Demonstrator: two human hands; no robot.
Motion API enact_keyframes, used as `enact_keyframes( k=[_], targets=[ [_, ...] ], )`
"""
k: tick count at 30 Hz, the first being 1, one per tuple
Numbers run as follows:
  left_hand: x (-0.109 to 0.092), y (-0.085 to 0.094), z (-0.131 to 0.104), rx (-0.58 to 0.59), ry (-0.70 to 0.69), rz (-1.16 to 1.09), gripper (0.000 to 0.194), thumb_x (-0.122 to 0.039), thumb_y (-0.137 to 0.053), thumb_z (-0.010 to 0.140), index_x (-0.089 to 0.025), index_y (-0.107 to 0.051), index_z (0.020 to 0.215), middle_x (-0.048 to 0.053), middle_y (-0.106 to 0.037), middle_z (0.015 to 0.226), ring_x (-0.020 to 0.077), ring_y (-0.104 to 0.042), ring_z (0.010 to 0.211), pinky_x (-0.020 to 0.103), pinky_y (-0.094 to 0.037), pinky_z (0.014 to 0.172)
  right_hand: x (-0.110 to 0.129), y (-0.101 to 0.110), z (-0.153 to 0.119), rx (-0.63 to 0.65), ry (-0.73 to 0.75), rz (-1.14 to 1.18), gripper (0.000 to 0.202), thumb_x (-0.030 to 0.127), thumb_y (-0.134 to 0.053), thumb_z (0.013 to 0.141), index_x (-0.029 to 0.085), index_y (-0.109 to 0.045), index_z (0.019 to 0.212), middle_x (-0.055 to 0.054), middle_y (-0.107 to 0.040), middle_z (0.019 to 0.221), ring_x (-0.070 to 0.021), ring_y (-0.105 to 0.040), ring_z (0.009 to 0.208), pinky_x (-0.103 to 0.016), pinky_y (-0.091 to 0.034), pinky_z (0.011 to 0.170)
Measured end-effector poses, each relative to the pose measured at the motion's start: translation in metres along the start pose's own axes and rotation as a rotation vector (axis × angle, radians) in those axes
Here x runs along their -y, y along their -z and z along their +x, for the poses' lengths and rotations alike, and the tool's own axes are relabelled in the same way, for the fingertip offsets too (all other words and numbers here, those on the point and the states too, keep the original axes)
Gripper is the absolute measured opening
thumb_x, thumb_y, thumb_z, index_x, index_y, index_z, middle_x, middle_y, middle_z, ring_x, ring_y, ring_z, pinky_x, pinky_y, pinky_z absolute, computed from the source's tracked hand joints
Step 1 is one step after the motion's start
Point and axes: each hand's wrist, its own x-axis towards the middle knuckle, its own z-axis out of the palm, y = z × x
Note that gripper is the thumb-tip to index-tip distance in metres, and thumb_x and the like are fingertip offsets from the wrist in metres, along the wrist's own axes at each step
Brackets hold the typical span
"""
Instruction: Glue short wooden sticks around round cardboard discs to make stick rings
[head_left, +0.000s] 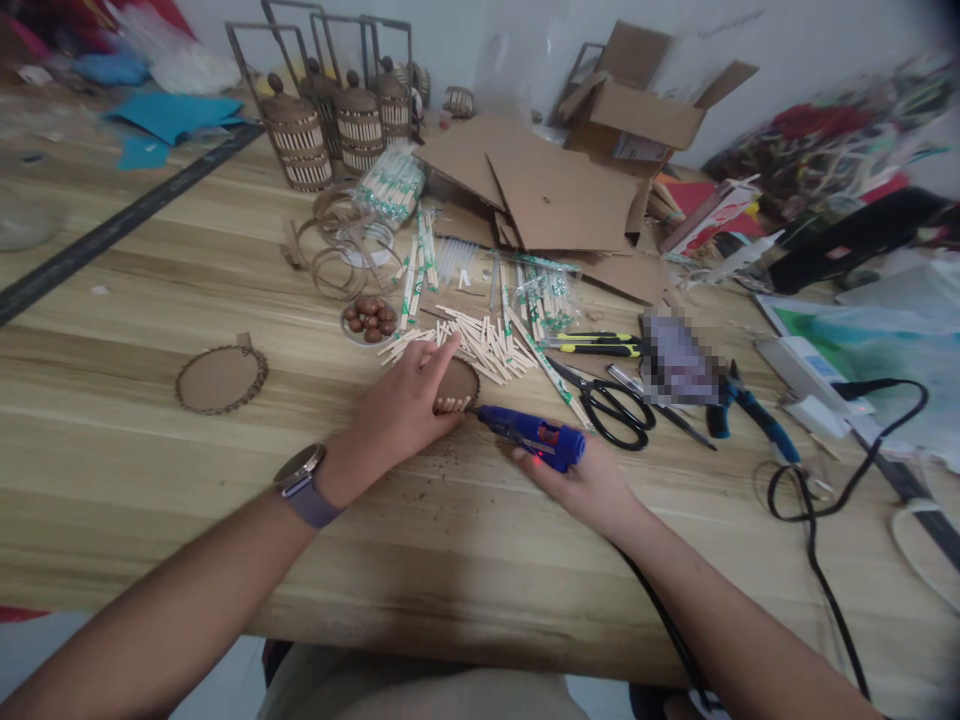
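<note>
My right hand (581, 475) is wrapped round a blue hot glue gun (532, 435), a red light showing on its body. The nozzle points left and meets the edge of a small round cardboard disc (459, 382). Short pale sticks stand in a row along the disc's near rim. My left hand (401, 405), with a watch on its wrist, grips the disc's left side, partly hiding it. Just beyond lies a loose heap of cut wooden sticks (487, 345). A second cardboard disc with a braided rim (221, 380) lies flat at the left.
Scissors (619, 405), a yellow-black cutter (600, 344) and pliers (757, 410) lie to the right. A bowl of brown balls (369, 318), wrapped chopsticks (394, 182) and cardboard sheets (562, 190) are behind. Finished lidded baskets (298, 140) stand at the back. A black cable (814, 560) trails at right.
</note>
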Motion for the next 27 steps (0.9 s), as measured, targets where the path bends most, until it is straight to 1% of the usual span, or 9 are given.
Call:
enact_keyframes(
  k=[3, 7, 10, 12, 15, 18, 20, 24, 27],
  targets=[
    [-0.001, 0.001, 0.0, 0.0, 0.013, 0.008, 0.09, -0.024, -0.078, 0.078, -0.027, -0.027, 0.153, 0.011, -0.052, 0.132, 0.0302, -0.058, 0.118, 0.043, -0.053, 0.095, -0.005, -0.002, 0.0, -0.073, -0.057, 0.108, 0.03, 0.042, -0.063, 0.086, 0.019, -0.076, 0.099, -0.007, -0.079, 0.091, -0.0243, -0.073, 0.079, -0.034, -0.058, 0.073],
    [-0.002, 0.0, 0.0, 0.005, 0.029, 0.01, 0.092, -0.024, -0.08, 0.076, -0.025, -0.028, 0.153, 0.011, -0.053, 0.131, 0.0296, -0.059, 0.116, 0.041, -0.054, 0.093, -0.012, 0.006, 0.0, -0.137, -0.173, 0.261, 0.041, 0.055, -0.067, 0.083, 0.018, -0.074, 0.099, -0.005, -0.073, 0.075, -0.0182, -0.064, 0.059, -0.028, -0.051, 0.052],
    [-0.001, 0.0, 0.0, 0.006, 0.02, 0.003, 0.095, -0.023, -0.081, 0.075, -0.025, -0.028, 0.153, 0.012, -0.052, 0.132, 0.03, -0.058, 0.118, 0.041, -0.054, 0.094, -0.01, 0.02, -0.003, 0.078, -0.244, 0.381, 0.05, 0.064, -0.07, 0.079, 0.016, -0.074, 0.094, -0.005, -0.071, 0.074, -0.0135, -0.056, 0.052, -0.025, -0.045, 0.045],
    [0.0, 0.0, 0.0, 0.007, 0.015, 0.0, 0.094, -0.024, -0.081, 0.076, -0.026, -0.027, 0.153, 0.011, -0.051, 0.133, 0.0301, -0.057, 0.119, 0.042, -0.054, 0.094, -0.005, 0.029, -0.004, 0.257, -0.282, 0.453, 0.055, 0.069, -0.072, 0.076, 0.017, -0.074, 0.091, -0.006, -0.072, 0.08, -0.0128, -0.057, 0.055, -0.024, -0.046, 0.047],
    [0.0, 0.0, 0.0, 0.013, 0.03, 0.004, 0.093, -0.025, -0.081, 0.076, -0.027, -0.028, 0.152, 0.012, -0.051, 0.134, 0.0306, -0.057, 0.12, 0.041, -0.055, 0.092, 0.003, 0.033, -0.004, 0.512, -0.324, 0.558, 0.057, 0.072, -0.075, 0.071, 0.017, -0.072, 0.085, -0.003, -0.068, 0.07, -0.0126, -0.058, 0.056, -0.022, -0.046, 0.047],
    [-0.001, 0.0, 0.0, 0.011, 0.031, 0.007, 0.095, -0.024, -0.081, 0.076, -0.028, -0.026, 0.152, 0.012, -0.05, 0.135, 0.0301, -0.057, 0.12, 0.041, -0.055, 0.091, 0.006, 0.028, 0.0, 0.622, -0.311, 0.642, 0.055, 0.068, -0.079, 0.069, 0.018, -0.067, 0.088, -0.001, -0.067, 0.072, -0.0141, -0.062, 0.06, -0.023, -0.052, 0.053],
    [-0.001, -0.001, 0.0, 0.008, 0.023, 0.01, 0.095, -0.024, -0.081, 0.076, -0.029, -0.025, 0.153, 0.011, -0.05, 0.135, 0.0296, -0.057, 0.119, 0.041, -0.055, 0.092, 0.008, 0.025, 0.002, 0.57, -0.267, 0.586, 0.052, 0.066, -0.078, 0.072, 0.019, -0.063, 0.088, -0.001, -0.068, 0.076, -0.0151, -0.063, 0.064, -0.025, -0.053, 0.058],
    [0.001, -0.001, 0.0, 0.011, 0.017, 0.005, 0.095, -0.025, -0.08, 0.077, -0.029, -0.024, 0.154, 0.012, -0.049, 0.136, 0.0302, -0.056, 0.121, 0.043, -0.054, 0.094, 0.012, 0.027, 0.004, 0.446, -0.155, 0.168, 0.04, 0.059, -0.066, 0.085, 0.02, -0.063, 0.084, 0.001, -0.063, 0.072, -0.0149, -0.058, 0.064, -0.024, -0.046, 0.057],
    [0.001, -0.001, 0.0, 0.023, 0.017, -0.003, 0.095, -0.026, -0.08, 0.077, -0.028, -0.024, 0.154, 0.012, -0.049, 0.136, 0.0308, -0.055, 0.122, 0.045, -0.054, 0.096, 0.016, 0.033, 0.006, 0.402, -0.11, -0.081, 0.032, 0.052, -0.062, 0.088, 0.021, -0.064, 0.083, 0.002, -0.059, 0.068, -0.0146, -0.052, 0.061, -0.024, -0.039, 0.054]
  ],
)
